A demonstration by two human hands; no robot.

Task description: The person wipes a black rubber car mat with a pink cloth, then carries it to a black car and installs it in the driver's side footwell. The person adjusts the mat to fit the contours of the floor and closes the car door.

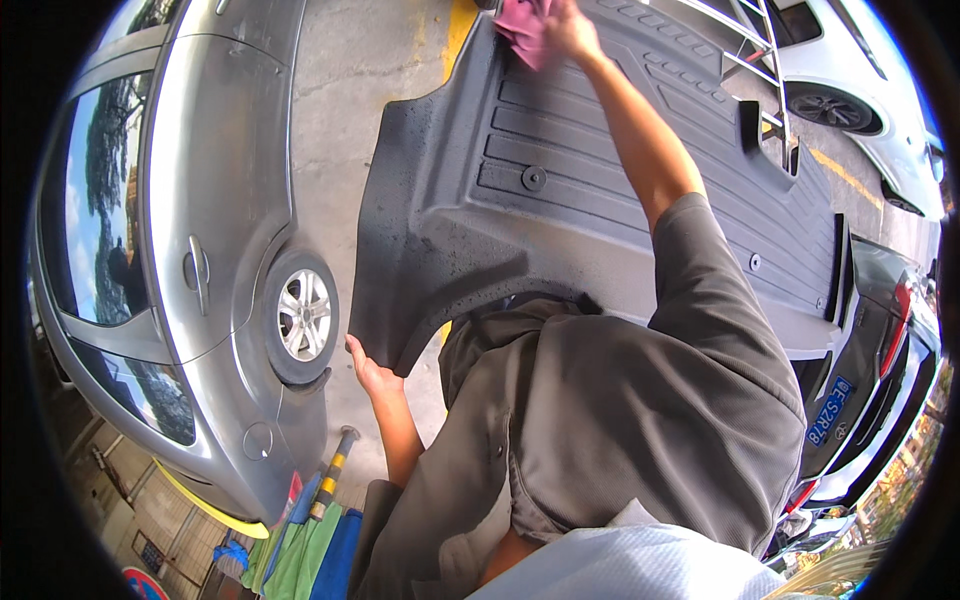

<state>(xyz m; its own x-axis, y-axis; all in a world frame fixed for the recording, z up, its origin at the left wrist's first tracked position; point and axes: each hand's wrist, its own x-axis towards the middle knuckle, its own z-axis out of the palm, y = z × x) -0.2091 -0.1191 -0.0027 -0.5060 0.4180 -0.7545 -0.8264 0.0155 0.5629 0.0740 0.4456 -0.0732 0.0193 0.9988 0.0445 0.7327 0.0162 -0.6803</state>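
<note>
Head view, left to right: a silver car (225,190) stands at the left, its spoked wheel (304,315) near the person's left hand. Below the wheel, green cloth (288,552) hangs near a black-and-yellow banded post (331,477). The left hand (376,372) lies at the near left corner of a moulded dark-grey mat (580,220), thumb extended; the other fingers are partly hidden, so whether they grip the edge cannot be told. From this corner the mat extends to the right and away, ribbed across its middle and speckled at its left flank. At its far left part, a pink cloth (524,30) is bunched in the grasp of the right hand (574,38), with the mat beneath and the forearm crossing above it. Beyond the mat's right side appear a metal ladder (771,50), a white car (855,62) and, nearer, a dark car (868,365).
</note>
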